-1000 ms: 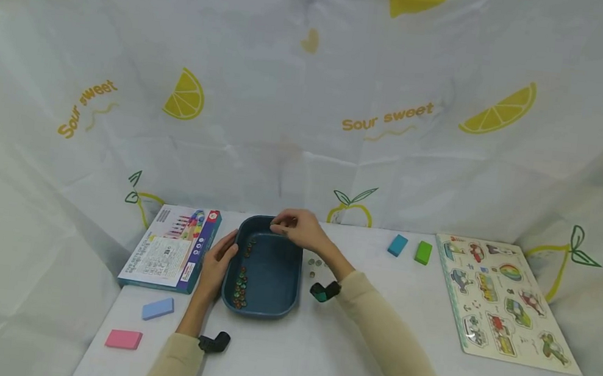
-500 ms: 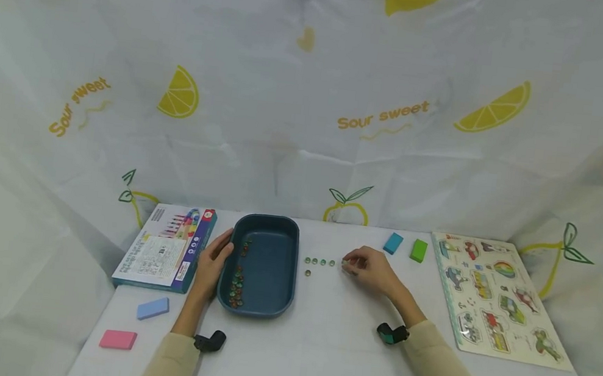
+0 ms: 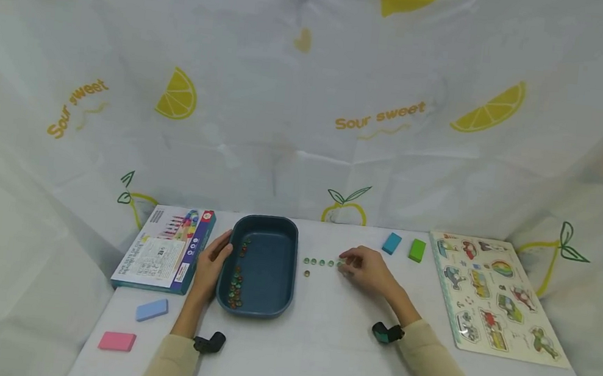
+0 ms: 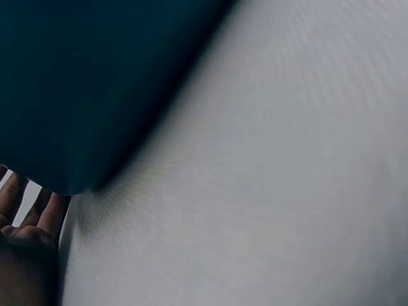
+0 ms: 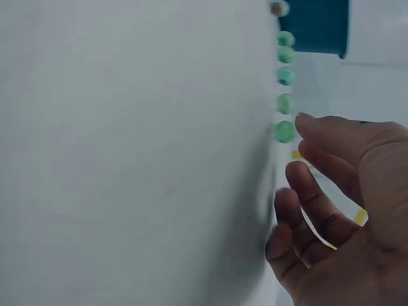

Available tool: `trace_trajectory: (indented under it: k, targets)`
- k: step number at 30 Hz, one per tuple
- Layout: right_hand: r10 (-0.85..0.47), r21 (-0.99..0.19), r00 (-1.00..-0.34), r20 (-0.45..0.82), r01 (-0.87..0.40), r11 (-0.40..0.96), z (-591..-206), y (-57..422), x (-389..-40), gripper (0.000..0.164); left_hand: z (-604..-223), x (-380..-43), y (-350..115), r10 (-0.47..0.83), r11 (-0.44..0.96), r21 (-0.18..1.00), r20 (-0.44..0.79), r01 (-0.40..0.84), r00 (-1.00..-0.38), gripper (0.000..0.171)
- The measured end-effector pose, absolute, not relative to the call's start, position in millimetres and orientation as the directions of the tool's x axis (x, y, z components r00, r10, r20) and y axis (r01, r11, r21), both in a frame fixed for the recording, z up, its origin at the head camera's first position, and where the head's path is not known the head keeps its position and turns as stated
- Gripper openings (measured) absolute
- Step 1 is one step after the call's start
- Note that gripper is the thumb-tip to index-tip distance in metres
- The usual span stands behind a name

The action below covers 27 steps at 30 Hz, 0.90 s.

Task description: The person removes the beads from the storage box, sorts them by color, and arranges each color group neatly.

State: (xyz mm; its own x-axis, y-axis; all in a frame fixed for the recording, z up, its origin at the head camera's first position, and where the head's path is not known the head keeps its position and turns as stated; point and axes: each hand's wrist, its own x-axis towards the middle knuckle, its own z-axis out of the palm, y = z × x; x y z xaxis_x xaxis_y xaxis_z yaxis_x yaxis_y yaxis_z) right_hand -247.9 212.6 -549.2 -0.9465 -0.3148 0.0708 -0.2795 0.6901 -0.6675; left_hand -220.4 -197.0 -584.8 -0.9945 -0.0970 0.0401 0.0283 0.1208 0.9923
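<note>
A dark blue tray [image 3: 267, 273] stands at the middle of the table, with several brown-green glass beads [image 3: 236, 285] along its left side. My left hand [image 3: 209, 266] rests against the tray's left wall, fingers extended; the left wrist view shows those fingers [image 4: 48, 213] beside the tray's underside. Right of the tray lies a row of green glass beads [image 3: 322, 262], with one browner bead [image 3: 306, 273] in front of the row. My right hand [image 3: 370, 272] is at the row's right end. Its thumb tip is beside the last bead [image 5: 284, 132], fingers loosely bent.
At the left lie a boxed set [image 3: 162, 250], a light blue block [image 3: 152, 310] and a pink block [image 3: 117, 341]. Behind the right hand are a blue block [image 3: 392, 243] and a green block [image 3: 417, 250]. A picture puzzle board [image 3: 494, 300] lies at the far right.
My right hand went from above the tray to the row's right end and set down another bead there, its fingers now loosened. The left hand stayed at the tray.
</note>
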Motion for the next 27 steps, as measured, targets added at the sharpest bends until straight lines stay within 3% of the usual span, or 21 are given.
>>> trace_trajectory:
  k: [7, 12, 19, 27]
  targets:
    - [-0.364, -0.743, -0.911, 0.195, -0.38, 0.551, -504, 161, -260, 0.024, -584, -220, -198, -0.112, 0.138, 0.99, 0.034, 0.018, -0.993, 0.048]
    - [-0.469, -0.789, -0.872, 0.14, -0.385, 0.48, -481, 94, -275, 0.025, -585, -221, -198, -0.095, 0.141, 0.99, 0.032, 0.019, -0.995, 0.049]
    - [-0.595, -0.728, -0.803, 0.045, -0.434, 0.531, -496, 18, -305, 0.023, -585, -221, -198, -0.088, 0.119, 0.993, 0.036, 0.026, -0.995, 0.048]
    - [-0.592, -0.67, -0.8, -0.101, -0.385, 0.635, -522, -8, -313, 0.03, -584, -221, -198, -0.08, 0.097, 0.995, 0.032, 0.024, -0.996, 0.047]
